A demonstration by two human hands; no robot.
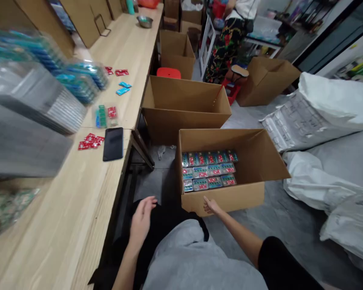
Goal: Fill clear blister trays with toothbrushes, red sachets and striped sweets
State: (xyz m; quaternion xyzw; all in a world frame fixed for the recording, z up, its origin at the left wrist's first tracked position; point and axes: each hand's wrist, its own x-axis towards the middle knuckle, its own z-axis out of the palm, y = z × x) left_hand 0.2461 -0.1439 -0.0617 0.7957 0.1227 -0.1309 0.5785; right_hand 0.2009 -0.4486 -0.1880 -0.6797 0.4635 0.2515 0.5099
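Observation:
My left hand [142, 219] is raised over my lap between the bench and the carton, its fingers bent a little and apart, with no object seen in it. My right hand [211, 205] is beside the near outer wall of an open cardboard carton [224, 196], thumb apart, holding nothing visible. Inside that carton, clear packs [214, 170] with green, blue and red contents lie in three rows toward the left; bare cardboard shows at the right.
The wooden bench [109, 185] on the left bears a phone [113, 144], red packets [90, 141] and stacked plastic trays [33, 88]. Another open carton [186, 96] stands beyond. White sacks [320, 117] are at right; a person [230, 40] is behind.

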